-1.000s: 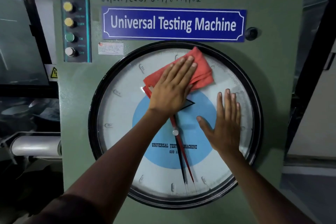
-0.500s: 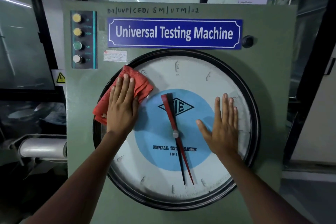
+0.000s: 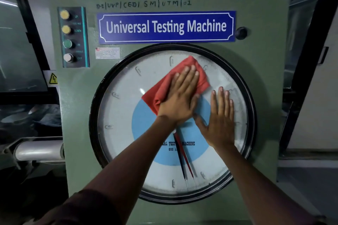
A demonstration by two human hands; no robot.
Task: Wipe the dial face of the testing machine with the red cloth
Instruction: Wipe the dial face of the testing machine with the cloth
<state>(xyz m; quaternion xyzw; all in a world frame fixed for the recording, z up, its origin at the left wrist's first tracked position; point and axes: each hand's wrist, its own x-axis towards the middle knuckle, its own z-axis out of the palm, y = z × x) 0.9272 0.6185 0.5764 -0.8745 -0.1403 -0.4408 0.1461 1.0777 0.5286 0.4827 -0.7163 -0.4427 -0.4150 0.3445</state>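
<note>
The round dial face [image 3: 124,115], white with a blue centre and a black rim, fills the front of the green testing machine [image 3: 263,45]. My left hand [image 3: 180,97] lies flat on the red cloth [image 3: 184,65] and presses it against the glass in the dial's upper middle. The cloth sticks out above and to the left of my fingers. My right hand [image 3: 221,120] rests flat and spread on the right side of the dial, holding nothing. My left forearm hides the dial's hub and part of the red and black pointers [image 3: 184,162].
A blue "Universal Testing Machine" nameplate [image 3: 166,27] sits above the dial. A button panel [image 3: 73,36] with yellow, green and white buttons is at the upper left. A black knob [image 3: 241,33] is right of the nameplate. A metal cylinder [image 3: 38,150] juts out at the left.
My left hand has swept the red cloth from the dial's upper left edge back to the upper middle. My right hand has stayed flat on the right side.
</note>
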